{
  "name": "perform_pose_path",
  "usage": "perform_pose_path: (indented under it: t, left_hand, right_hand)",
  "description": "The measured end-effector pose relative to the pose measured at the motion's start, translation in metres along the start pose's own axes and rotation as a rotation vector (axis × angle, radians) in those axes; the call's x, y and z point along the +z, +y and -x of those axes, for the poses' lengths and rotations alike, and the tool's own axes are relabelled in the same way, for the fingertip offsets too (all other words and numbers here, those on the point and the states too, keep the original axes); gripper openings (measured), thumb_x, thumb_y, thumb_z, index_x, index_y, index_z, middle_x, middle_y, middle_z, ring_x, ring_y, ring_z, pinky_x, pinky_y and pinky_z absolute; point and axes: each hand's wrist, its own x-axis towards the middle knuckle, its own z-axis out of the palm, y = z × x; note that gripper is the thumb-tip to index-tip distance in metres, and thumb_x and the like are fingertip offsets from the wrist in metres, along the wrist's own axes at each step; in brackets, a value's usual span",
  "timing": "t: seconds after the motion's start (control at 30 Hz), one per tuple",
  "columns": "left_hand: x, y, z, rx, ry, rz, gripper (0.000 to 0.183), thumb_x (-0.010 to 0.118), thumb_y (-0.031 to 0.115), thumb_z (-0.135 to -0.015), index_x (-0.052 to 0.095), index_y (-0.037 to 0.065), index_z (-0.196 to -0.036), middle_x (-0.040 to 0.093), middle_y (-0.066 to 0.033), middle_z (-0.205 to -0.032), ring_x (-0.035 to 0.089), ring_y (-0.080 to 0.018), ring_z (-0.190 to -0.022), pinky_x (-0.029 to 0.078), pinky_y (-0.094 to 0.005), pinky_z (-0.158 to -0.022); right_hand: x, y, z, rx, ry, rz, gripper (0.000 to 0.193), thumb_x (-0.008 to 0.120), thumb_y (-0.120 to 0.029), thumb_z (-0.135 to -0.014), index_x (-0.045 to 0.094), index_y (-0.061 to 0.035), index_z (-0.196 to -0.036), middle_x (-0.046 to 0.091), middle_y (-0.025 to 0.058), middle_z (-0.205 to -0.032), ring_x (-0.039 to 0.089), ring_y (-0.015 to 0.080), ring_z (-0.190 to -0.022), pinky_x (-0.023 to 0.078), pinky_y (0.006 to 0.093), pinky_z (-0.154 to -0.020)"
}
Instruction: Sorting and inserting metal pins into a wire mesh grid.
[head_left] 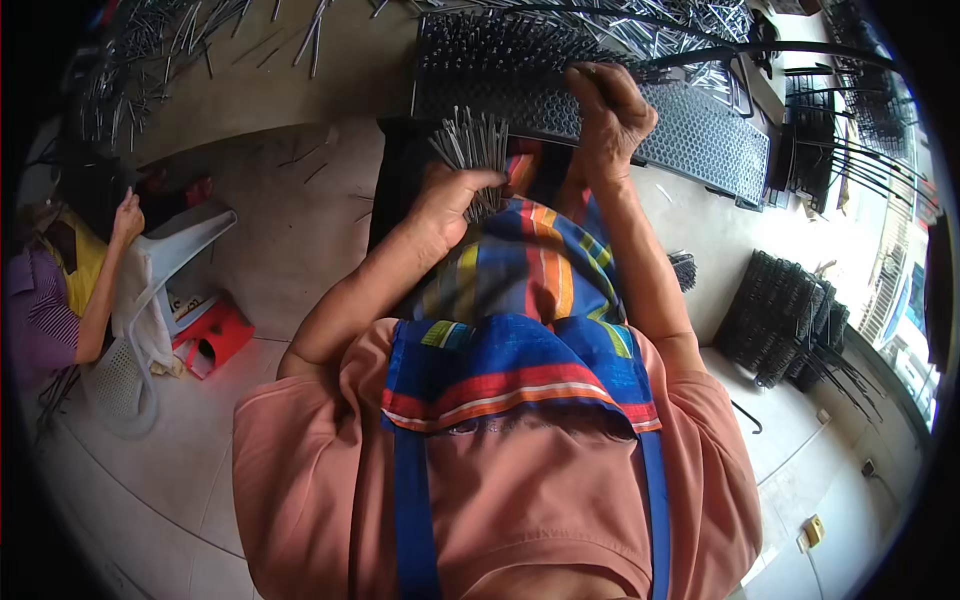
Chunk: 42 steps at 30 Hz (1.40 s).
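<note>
My left hand (452,200) is closed round a bundle of thin metal rods (470,138), which fan out above the fist in front of my lap. Over the perforated tray (690,125), my right hand (612,108) is raised with its fingers pinched together. Whatever those fingertips hold, if anything, is too small to make out. Many upright metal rods (500,45) fill the holes on the tray's left part, while bare holes show toward its right end. A striped apron (545,255) covers my lap below both hands.
Loose rods (315,40) lie scattered on the table (260,90) at the far left. To the left a person (60,280) sits on a white plastic chair (125,385) beside a red container (215,338). Dark wire bundles (785,315) stand on the floor to the right.
</note>
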Motion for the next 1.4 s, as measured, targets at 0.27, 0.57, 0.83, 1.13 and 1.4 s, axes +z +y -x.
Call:
perform_pose_path:
  t: [0.27, 0.57, 0.83, 1.13, 1.4]
  left_hand:
    - [0.02, 0.003, 0.011, 0.038, 0.024, 0.039, 0.021, 0.068, -0.012, -0.065, 0.066, -0.009, -0.086, 0.068, -0.0152, -0.082, 0.068, -0.0247, -0.07, 0.058, -0.0366, -0.063]
    - [0.007, 0.001, 0.003, -0.086, 0.026, 0.069, 0.017, 0.065, -0.009, -0.072, 0.065, -0.009, -0.089, 0.069, -0.0168, -0.079, 0.068, -0.0253, -0.066, 0.057, -0.0353, -0.062]
    - [0.008, 0.002, 0.003, -0.068, -0.014, 0.115, 0.021, 0.064, -0.009, -0.073, 0.065, -0.007, -0.094, 0.069, -0.0165, -0.081, 0.069, -0.0253, -0.07, 0.057, -0.0348, -0.063]
    - [0.018, 0.004, 0.009, 0.064, -0.131, 0.045, 0.032, 0.064, -0.012, -0.07, 0.065, -0.003, -0.101, 0.069, -0.0121, -0.091, 0.069, -0.0225, -0.077, 0.058, -0.0338, -0.07]
    - [0.023, 0.005, 0.014, 0.029, -0.031, 0.084, 0.033, 0.066, -0.012, -0.069, 0.066, -0.002, -0.101, 0.069, -0.01, -0.094, 0.068, -0.02, -0.078, 0.057, -0.0323, -0.071]
  right_hand:
    - [0.002, 0.013, 0.006, -0.082, -0.1, 0.311, 0.008, 0.073, -0.001, -0.075, 0.071, 0.0006, -0.083, 0.067, 0.0051, -0.077, 0.061, 0.0097, -0.067, 0.047, 0.0221, -0.062]
    - [0.014, 0.003, -0.005, -0.206, -0.142, 0.495, 0.011, 0.072, -0.006, -0.078, 0.072, -0.004, -0.089, 0.067, 0.0096, -0.078, 0.066, 0.0167, -0.066, 0.049, 0.0256, -0.061]
    - [0.007, 0.0, -0.002, -0.312, -0.339, 0.733, 0.022, 0.068, -0.011, -0.082, 0.07, -0.0093, -0.104, 0.066, 0.0109, -0.083, 0.065, 0.0275, -0.067, 0.051, 0.0332, -0.059]
    - [-0.01, -0.002, 0.031, 0.559, -0.536, 0.13, 0.007, 0.068, -0.005, -0.082, 0.067, 0.0012, -0.083, 0.055, -0.0021, -0.057, 0.053, 0.0061, -0.054, 0.04, 0.0237, -0.048]
    - [-0.017, -0.002, 0.024, 0.589, -0.188, -0.201, 0.004, 0.068, -0.003, -0.083, 0.068, 0.0005, -0.084, 0.062, 0.0002, -0.065, 0.049, 0.0037, -0.05, 0.036, 0.0192, -0.045]
